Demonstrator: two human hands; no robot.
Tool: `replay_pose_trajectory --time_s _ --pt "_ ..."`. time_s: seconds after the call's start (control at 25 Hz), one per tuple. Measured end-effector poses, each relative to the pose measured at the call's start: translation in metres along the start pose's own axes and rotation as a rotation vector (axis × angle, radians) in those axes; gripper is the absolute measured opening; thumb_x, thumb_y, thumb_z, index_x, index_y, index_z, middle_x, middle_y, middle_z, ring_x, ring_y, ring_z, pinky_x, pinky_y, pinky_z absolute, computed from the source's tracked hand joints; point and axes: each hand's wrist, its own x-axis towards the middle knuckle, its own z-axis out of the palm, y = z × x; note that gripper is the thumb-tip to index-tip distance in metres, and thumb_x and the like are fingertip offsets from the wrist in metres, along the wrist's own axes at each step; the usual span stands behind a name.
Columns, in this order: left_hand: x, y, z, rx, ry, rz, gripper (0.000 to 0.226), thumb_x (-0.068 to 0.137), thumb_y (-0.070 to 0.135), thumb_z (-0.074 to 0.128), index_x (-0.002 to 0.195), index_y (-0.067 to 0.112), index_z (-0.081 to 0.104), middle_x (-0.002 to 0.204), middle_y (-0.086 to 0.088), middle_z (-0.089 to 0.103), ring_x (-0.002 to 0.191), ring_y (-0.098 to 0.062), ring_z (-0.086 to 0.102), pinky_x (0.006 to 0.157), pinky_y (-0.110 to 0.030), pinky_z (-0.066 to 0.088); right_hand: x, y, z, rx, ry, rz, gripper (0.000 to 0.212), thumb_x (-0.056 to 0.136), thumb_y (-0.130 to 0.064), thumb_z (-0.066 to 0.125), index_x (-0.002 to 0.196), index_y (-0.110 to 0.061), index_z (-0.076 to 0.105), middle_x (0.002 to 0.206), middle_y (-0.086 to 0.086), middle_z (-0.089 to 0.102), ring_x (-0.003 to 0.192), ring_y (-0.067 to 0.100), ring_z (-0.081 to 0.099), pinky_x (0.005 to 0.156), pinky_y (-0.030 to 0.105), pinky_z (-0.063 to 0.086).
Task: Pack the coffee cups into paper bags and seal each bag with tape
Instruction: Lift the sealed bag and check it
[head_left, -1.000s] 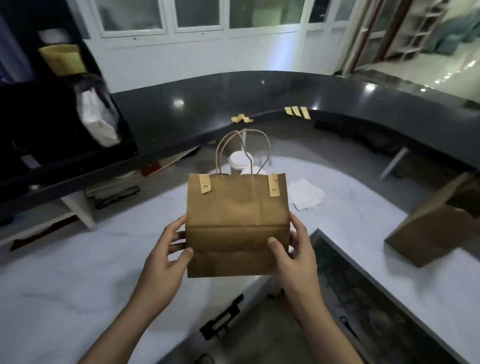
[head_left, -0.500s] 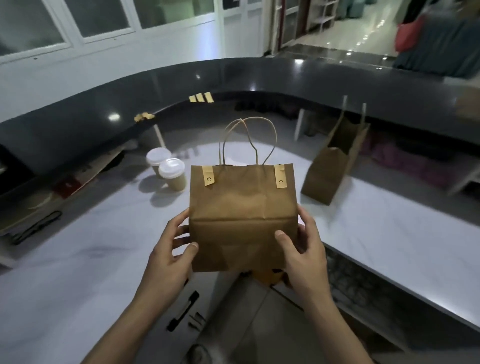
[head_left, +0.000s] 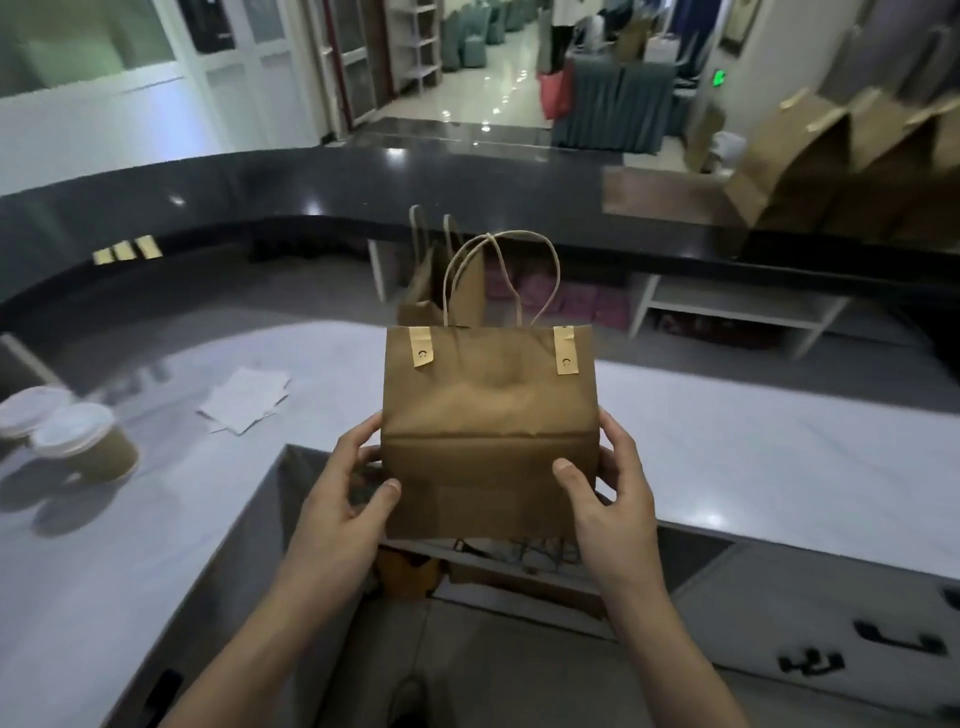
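Note:
A brown paper bag (head_left: 488, 415) with twine handles and two yellow tape strips near its top edge is held upright in the air, above the gap at the counter's inner corner. My left hand (head_left: 345, 499) grips its lower left side and my right hand (head_left: 610, 491) grips its lower right side, thumbs on the front. Two lidded coffee cups (head_left: 78, 441) stand on the white counter at the far left. A second paper bag (head_left: 431, 291) stands behind the held one, mostly hidden.
White marble counter (head_left: 753, 457) wraps around me. Papers (head_left: 244, 400) lie on it left of centre. A raised black ledge (head_left: 311, 192) carries yellow tape strips (head_left: 127, 252). Several paper bags (head_left: 852, 171) stand at the upper right. Drawers (head_left: 831, 639) below right.
My view has swung to the right: the cups and tape strips slid to the left and the bags at the upper right came into sight. Both hands keep the same hold on the bag.

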Motion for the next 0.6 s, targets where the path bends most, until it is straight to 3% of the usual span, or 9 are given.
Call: replay_pose_trajectory --time_s 0.24,0.32,0.44,0.6 --pt "0.050 0.018 0.055 -0.002 -0.154 0.063 0.060 0.099 0.007 0.058 0.138 0.052 0.046 0.126 0.015 0.059 0.113 -0.002 0.059 0.077 -0.015 0.054 0.031 0.000 -0.044 -0.010 0.148 0.020 0.054 0.095 -0.029 0.068 0.135 -0.059 0.047 0.133 -0.009 0.059 0.122 0.003 0.054 0.098 0.036 0.054" --pt "0.074 0.022 0.072 0.000 -0.200 0.080 0.060 0.099 0.008 0.058 0.139 0.051 0.045 0.126 0.017 0.059 0.116 0.000 0.057 0.078 -0.013 0.053 0.049 -0.002 -0.054 -0.017 0.199 0.005 0.054 0.095 -0.028 0.068 0.136 -0.056 0.047 0.131 -0.010 0.060 0.120 0.002 0.056 0.096 0.032 0.054" --pt "0.115 0.032 0.095 -0.029 -0.266 0.121 0.063 0.098 0.004 0.058 0.137 0.052 0.047 0.118 0.024 0.061 0.119 -0.002 0.056 0.083 -0.015 0.053 0.080 -0.006 -0.065 -0.030 0.264 -0.024 0.053 0.096 -0.025 0.068 0.137 -0.052 0.049 0.127 -0.015 0.062 0.113 -0.007 0.057 0.086 0.016 0.050" --pt "0.175 0.049 0.126 -0.071 -0.318 0.174 0.063 0.097 -0.001 0.057 0.136 0.047 0.051 0.116 0.020 0.063 0.117 -0.003 0.057 0.085 -0.017 0.054 0.131 -0.015 -0.074 -0.021 0.348 -0.051 0.051 0.097 -0.022 0.067 0.135 -0.051 0.050 0.125 -0.019 0.061 0.109 -0.013 0.056 0.076 0.008 0.050"
